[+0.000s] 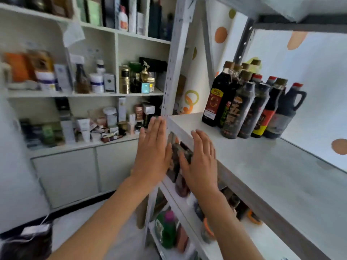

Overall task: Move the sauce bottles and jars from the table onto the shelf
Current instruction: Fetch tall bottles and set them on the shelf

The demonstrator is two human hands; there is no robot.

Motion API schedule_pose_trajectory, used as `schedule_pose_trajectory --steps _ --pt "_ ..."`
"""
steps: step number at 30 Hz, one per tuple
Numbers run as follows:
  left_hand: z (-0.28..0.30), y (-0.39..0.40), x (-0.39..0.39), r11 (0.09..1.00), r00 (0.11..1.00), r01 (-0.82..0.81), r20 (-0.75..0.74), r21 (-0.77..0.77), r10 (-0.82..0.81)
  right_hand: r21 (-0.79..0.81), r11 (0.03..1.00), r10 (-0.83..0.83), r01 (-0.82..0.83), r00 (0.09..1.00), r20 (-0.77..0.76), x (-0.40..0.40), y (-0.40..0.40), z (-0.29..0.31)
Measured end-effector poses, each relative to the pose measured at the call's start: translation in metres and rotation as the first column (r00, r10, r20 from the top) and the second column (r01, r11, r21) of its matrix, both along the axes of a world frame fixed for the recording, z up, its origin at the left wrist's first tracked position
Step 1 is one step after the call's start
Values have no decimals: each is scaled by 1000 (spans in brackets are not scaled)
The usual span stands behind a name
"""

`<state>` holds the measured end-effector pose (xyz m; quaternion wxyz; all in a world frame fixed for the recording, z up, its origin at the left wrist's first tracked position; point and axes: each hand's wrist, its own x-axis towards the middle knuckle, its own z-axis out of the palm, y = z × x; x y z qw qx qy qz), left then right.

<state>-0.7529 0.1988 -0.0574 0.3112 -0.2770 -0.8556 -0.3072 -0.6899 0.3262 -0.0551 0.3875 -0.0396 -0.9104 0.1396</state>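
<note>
Hands both flat, fingers straight, nothing gripped: left hand [153, 147] and right hand [201, 158] hover at the shelf [253, 156] front edge. Bottles [249, 102] stand bunched at the shelf's back left, touching each other. Bench not in view. Risk: sliding another one in could nudge that pack, and a tall bottle could topple onto its neighbours.
</note>
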Motion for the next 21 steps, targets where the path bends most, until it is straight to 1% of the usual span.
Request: schedule_pose_trajectory --steps 2,4,8,10,13,15,17,18,21 --pt "-17 -33 28 993 994 -111 -3 -44 111 -33 992 122 -121 992 28 17 -29 -15" --pt "-27 -64 54 977 980 -196 24 -86 199 -32 976 217 -215 975 45 32 -57 -24" --pt "-30 -130 110 916 923 -376 36 -137 384 -44 923 383 -381 923 45 58 -116 -32" --pt "-32 -167 145 877 886 -451 35 -165 462 -42 880 474 -472 878 68 75 -151 -36" --pt "-39 -225 198 810 818 -556 53 -183 573 -47 791 612 -610 787 79 103 -208 -46" --pt "-43 -262 233 748 752 -637 61 -185 656 -62 717 697 -694 714 69 126 -250 -52" --pt "-47 -298 271 681 681 -708 74 -186 728 -71 638 770 -767 632 90 153 -294 -57" --pt "-48 -312 286 656 654 -731 79 -186 752 -79 606 795 -791 599 99 164 -313 -58" --pt "-56 -361 344 547 537 -813 104 -201 837 -101 495 867 -863 482 130 209 -371 -65"
